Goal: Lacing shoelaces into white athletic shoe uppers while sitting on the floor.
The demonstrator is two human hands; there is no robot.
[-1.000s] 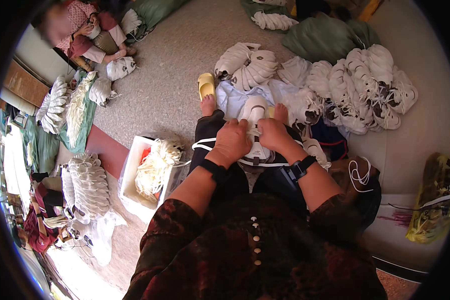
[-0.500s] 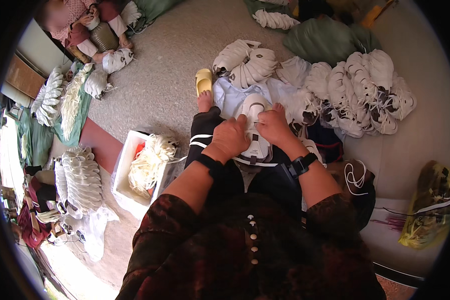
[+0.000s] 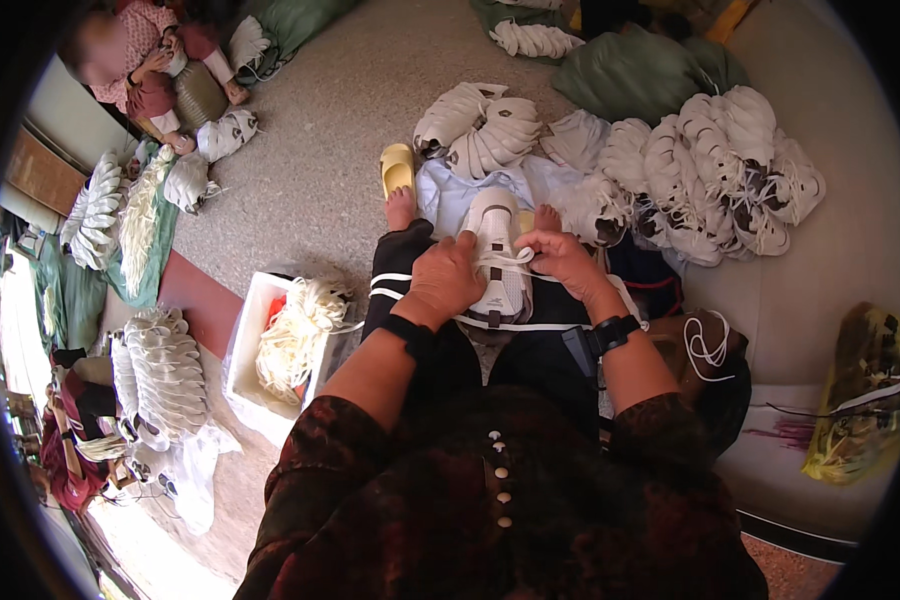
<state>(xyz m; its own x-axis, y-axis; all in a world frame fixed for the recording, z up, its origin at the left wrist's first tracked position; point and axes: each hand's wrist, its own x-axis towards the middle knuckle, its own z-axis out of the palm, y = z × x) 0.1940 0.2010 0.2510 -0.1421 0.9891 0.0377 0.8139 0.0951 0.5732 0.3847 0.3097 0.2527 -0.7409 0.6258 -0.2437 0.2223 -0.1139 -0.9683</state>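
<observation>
A white shoe upper (image 3: 494, 212) with a grey-trimmed tongue lies lengthwise between my knees, its toe pointing away from me. My left hand (image 3: 446, 275) is closed on the upper's left edge, fingertips at the eyelets. A white shoelace (image 3: 506, 258) crosses the tongue and leads to my right hand (image 3: 568, 264), whose thumb and forefinger pinch it just off the right edge. More of the lace runs across my thighs below the upper. Beneath and beyond it spreads a pale blue cloth (image 3: 448, 188).
A white foam box (image 3: 247, 362) of loose laces (image 3: 300, 335) stands at my left. Bundled shoe uppers (image 3: 495, 135) lie ahead, with a large heap (image 3: 710, 170) at right. A yellow slipper (image 3: 396, 170) is on my left foot. Another person (image 3: 155, 75) sits far left.
My right hand has moved slightly right, off the upper, drawing a loop of lace across the tongue. My left hand has stayed at the left edge. The view has shifted a little.
</observation>
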